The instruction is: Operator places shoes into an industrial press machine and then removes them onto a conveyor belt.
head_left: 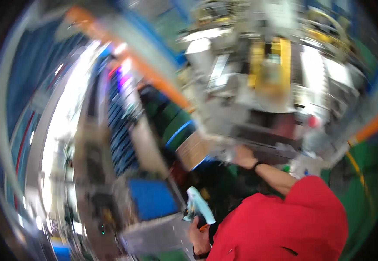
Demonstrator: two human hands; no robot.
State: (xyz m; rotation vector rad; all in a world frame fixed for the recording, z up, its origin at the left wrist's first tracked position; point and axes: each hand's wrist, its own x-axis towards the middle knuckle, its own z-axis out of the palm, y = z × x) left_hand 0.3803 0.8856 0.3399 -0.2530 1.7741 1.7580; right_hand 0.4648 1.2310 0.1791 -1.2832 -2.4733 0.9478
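The pale blue piece (199,203) was in the left hand (199,236), in the lower middle of the view, just beside the corner of a grey counter (154,238). It looked long and soft, like a cloth, but the blur did not allow me to say its kind with certainty. The fingers of this hand were closed around its lower part, where also something dark and a small orange spot (204,227) could be seen.

The right hand (243,157) was stretched forward, well apart from the left one. A black band (256,165) was around its wrist. Close to its fingers there was a whitish, blurred object (223,152); I cannot tell if the fingers were holding it or only near it, nor how wide they were.

On the grey counter lay a flat blue sheet (152,199). Between this counter and the right hand was a brown cardboard box (193,151). Beyond the right hand stood a large machine with yellow parts (286,61), and a white bag-like thing (307,164) was near the right forearm. The person wore a red shirt (284,222), and the floor (356,204) was green.
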